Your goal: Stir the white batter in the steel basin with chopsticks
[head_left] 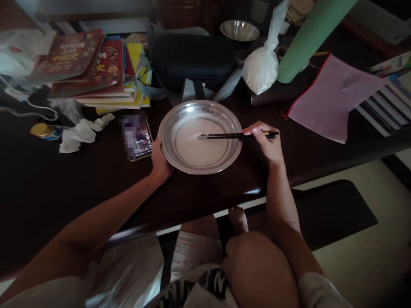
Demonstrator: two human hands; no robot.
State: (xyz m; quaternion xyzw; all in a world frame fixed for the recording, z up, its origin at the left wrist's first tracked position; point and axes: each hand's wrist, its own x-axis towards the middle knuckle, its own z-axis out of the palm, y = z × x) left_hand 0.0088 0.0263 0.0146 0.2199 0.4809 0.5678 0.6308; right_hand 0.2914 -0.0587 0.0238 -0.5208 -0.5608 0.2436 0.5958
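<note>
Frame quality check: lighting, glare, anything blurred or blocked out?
Head view: dim overall, the dark table showing little detail; head view: bright glints on the metal bowl and on the table's near edge; head view: plastic bag at upper left looks hazy and soft; head view: mosaic blocks hide part of the phone.

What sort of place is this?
Probably a room in a home: stacked books and crumpled tissue share a dark table with the metal bowl, and a bare foot shows below.
</note>
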